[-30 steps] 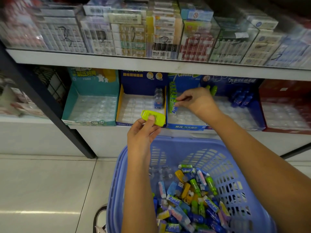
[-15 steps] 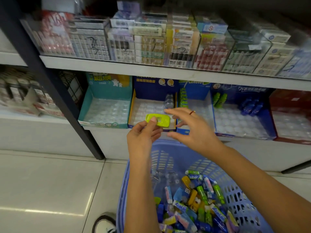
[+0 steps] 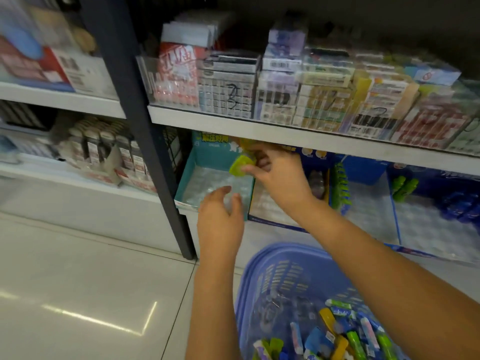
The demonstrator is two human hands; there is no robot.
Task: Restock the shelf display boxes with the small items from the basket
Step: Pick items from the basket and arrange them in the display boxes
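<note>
Yellow-green item [image 3: 239,166] pinched between thumb and fingertips of right hand [image 3: 279,178], above the back of the teal display box [image 3: 185,178]. Far end hidden behind the fingers; motion-blurred, label unreadable. Left hand [image 3: 220,216] loosely spread, holding nothing, in front of that box's front wall and covering part of it. Clear tray [image 3: 207,183] inside glary, pockets hard to make out. Navy box [image 3: 272,223] just to the right, mostly hidden behind right wrist. Lilac basket [image 3: 257,258] low in view, cut off at bottom edge. Small items [image 3: 337,336] piled inside, some cropped. Upper-shelf packs [image 3: 226,97] blurred.
</note>
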